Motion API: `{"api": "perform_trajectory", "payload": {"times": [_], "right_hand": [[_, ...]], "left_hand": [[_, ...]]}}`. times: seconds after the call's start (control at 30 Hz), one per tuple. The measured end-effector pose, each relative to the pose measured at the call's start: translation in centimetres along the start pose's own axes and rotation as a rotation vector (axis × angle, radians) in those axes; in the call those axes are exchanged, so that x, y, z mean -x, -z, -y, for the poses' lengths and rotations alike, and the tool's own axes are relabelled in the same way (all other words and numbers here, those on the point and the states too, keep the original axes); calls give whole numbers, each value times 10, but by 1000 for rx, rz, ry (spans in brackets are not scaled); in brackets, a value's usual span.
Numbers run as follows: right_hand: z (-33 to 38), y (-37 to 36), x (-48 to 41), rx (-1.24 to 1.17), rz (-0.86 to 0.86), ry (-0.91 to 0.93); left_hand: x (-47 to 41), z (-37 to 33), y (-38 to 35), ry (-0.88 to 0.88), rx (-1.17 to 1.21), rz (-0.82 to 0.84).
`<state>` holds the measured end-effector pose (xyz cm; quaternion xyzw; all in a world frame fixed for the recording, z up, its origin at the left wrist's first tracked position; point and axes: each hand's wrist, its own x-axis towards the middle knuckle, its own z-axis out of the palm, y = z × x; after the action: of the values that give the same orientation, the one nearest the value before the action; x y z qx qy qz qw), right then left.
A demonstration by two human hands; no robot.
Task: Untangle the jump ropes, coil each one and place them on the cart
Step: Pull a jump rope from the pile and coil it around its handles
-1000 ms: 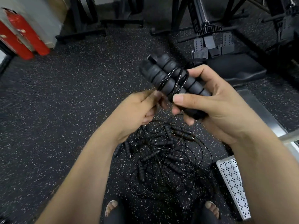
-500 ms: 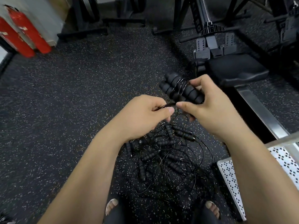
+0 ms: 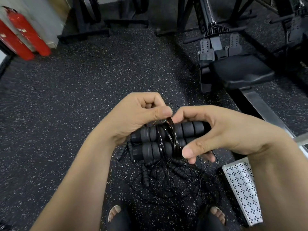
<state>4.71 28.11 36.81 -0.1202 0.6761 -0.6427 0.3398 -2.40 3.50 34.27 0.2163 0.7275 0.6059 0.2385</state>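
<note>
A pair of black foam handles (image 3: 187,130) is held side by side at the centre of the frame, its long axis running nearly level from left to right. The right-hand ends of the pair are gripped by the right hand (image 3: 223,130): the fingers are curled over the top and the thumb is pressed in from below, close to the wrapped middle. Several turns of thin black cord (image 3: 162,139) are wound crosswise round the middle of both handles. A short stretch of that cord is pinched between thumb and forefinger of the left hand (image 3: 138,117), just above the handles, with the other fingers folded in.

The step in hand is judged to be the finishing of the wrap on this one rope. The perforated cart shelf (image 3: 241,189) lies at the lower right of the frame, below and beside the right forearm, so the bundle is nearer to it in the right hand. For a place, the cord end must first be secured or released.

A tangled heap of ropes (image 3: 166,179) is left on the speckled floor (image 3: 83,97), directly below the hands, between the feet.
</note>
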Motion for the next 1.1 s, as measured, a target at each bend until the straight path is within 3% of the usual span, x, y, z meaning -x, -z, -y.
{"api": "perform_trajectory", "payload": {"times": [0.2, 0.3, 0.4, 0.6, 0.73, 0.83, 0.97, 1.1], "right_hand": [[-3, 0, -6, -209, -96, 251], [-1, -1, -13, -342, -290, 368], [-4, 2, -20, -400, -526, 443], [-23, 9, -34, -174, -852, 432], [-36, 14, -40, 188, -973, 244], [-37, 14, -41, 463, -945, 81], [-34, 13, -37, 653, -757, -159], [-30, 11, -29, 406, -401, -249]], "left_hand": [[-5, 15, -1, 55, 182, -152], [-7, 10, -14, 101, 26, -197], [-9, 5, -24, 142, -134, -113], [-9, 6, -28, 213, -362, -16], [-8, 1, -25, 232, -461, -35], [-7, -2, -21, 255, -540, -57], [-4, -3, -12, 212, -563, -72], [-2, -4, -5, 150, -479, -46]]}}
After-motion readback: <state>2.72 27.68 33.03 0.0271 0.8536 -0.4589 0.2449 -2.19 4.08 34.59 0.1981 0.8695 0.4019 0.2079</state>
